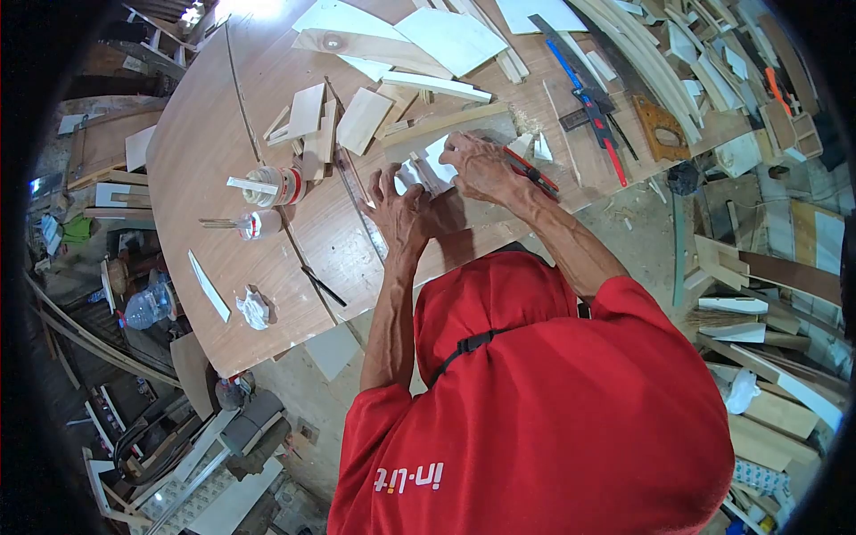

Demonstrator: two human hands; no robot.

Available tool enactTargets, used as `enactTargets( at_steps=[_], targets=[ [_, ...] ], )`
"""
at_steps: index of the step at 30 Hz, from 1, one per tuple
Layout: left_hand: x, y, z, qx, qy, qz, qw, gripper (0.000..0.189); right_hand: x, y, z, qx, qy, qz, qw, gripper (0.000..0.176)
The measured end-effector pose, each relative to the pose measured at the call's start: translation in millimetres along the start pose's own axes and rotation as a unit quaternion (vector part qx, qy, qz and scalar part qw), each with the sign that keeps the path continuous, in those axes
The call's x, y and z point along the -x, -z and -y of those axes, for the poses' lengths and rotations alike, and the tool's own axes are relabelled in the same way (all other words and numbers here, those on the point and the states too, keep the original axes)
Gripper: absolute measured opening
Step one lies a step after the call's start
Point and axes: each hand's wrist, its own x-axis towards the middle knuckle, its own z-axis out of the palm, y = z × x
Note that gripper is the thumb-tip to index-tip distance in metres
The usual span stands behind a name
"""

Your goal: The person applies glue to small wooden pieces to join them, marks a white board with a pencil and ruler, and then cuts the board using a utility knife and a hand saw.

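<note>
A small white piece with ridged or stepped parts [433,169] lies on a board near the table's front edge, between my hands. My left hand [401,212] has its fingers curled over the left end of this white piece. My right hand [481,167] is closed, its fingers pressed on the right side of the piece; whether a smaller thing is pinched there is hidden. Just right of my right hand lies a tool with red and black handles [532,173]. White offcuts [541,147] and wood shavings sit beyond it.
Left on the table [178,165] stand a glue jar [283,186], a small bottle [257,225] and a crumpled white wad [253,308]. Wood blocks [364,120] and boards [456,40] lie behind my hands. Rightward are a blue-and-red clamp-like tool [588,102] and a handsaw [662,127].
</note>
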Motion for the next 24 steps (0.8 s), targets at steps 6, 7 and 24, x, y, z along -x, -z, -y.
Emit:
enactTargets(
  at_steps=[6, 7, 24],
  targets=[
    [-0.2, -6.4, 2.6, 0.019, 0.014, -0.008, 1.000, 0.018, 0.0, -0.9, 1.0, 0.006, 0.001, -0.003, 1.000, 0.018],
    [-0.9, -5.1, 1.8, 0.013, 0.020, -0.006, 1.000, 0.022, -0.3, -1.4, 1.2, 0.003, -0.003, -0.004, 1.000, 0.019],
    [-5.3, 1.9, -1.8, 0.000, 0.030, 0.017, 0.999, 0.034, -0.7, 2.4, 4.7, -0.003, -0.007, 0.007, 1.000, 0.024]
  ],
)
